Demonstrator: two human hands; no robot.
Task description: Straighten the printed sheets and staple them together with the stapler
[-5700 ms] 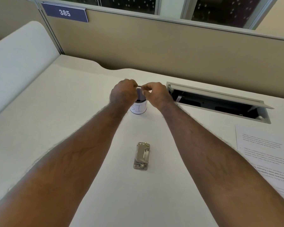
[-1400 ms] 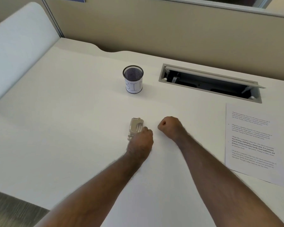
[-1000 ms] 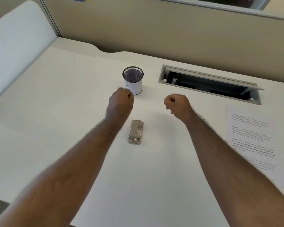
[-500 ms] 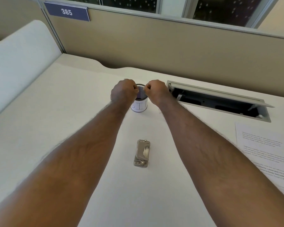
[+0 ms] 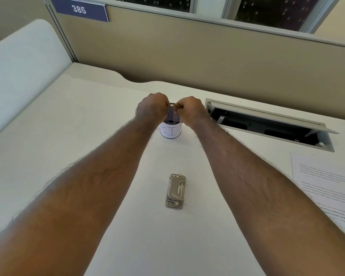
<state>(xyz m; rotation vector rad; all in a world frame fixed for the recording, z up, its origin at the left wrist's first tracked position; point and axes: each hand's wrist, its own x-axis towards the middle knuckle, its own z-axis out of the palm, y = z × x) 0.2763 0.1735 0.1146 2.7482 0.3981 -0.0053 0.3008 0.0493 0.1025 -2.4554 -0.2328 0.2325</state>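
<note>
A small beige metal stapler (image 5: 175, 191) lies flat on the white desk (image 5: 68, 156), between my two forearms. The printed sheets (image 5: 327, 182) lie at the right edge of the desk, partly cut off by the frame. Both my hands are held out far past the stapler, over a black mesh cup (image 5: 171, 131) with a white label. My left hand (image 5: 152, 108) and my right hand (image 5: 189, 110) are closed into fists, knuckles almost touching above the cup's rim. I cannot make out anything between the fingers.
An open grey cable hatch (image 5: 267, 124) is set into the desk to the right of the cup. A beige partition (image 5: 207, 62) with a blue sign reading 385 (image 5: 79, 9) closes off the back. A white panel (image 5: 18, 66) rises at the left.
My left hand has left the stapler, and both fists have risen and moved forward from beside it to above the mesh cup, drawing close together. The stapler has stayed on the desk.
</note>
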